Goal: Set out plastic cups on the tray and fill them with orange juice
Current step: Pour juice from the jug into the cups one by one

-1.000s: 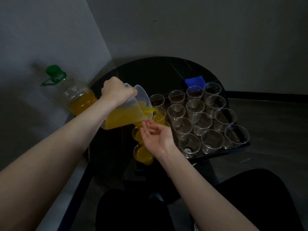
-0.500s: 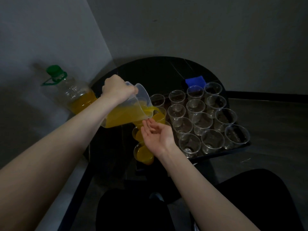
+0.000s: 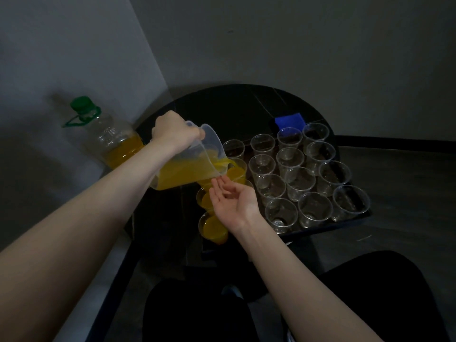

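Juice runs from the spout of a clear plastic jug (image 3: 187, 166) into a cup (image 3: 236, 172) in the left column of the tray (image 3: 355, 219), second from the far end. The left hand (image 3: 174, 130) grips the jug by its handle side, fingers curled round it, and tips it to the right. The right hand (image 3: 230, 201) hovers palm up just below the spout, fingers relaxed and holding nothing, its fingertips close to the jug's base.

Nearer in that same column stand two filled cups (image 3: 213, 227), orange to near the brim; the middle one is partly covered by the right hand. The far-left cup and the three columns of empty cups (image 3: 299, 183) to the right hold no juice.

So the setting-out looks finished and the filling is in its early part. The cup under the spout seems nearly full, so the next move likely calls for righting the jug without a drip, then shifting the spout over an empty cup close by.

A large bottle (image 3: 108, 139) with a green cap, part full of juice, stands left of the dark round bench (image 3: 234, 107). A blue object (image 3: 289, 120) lies beyond the tray; what it is cannot be made out. The light is dim, and the tray's left edge is lost against the bench.
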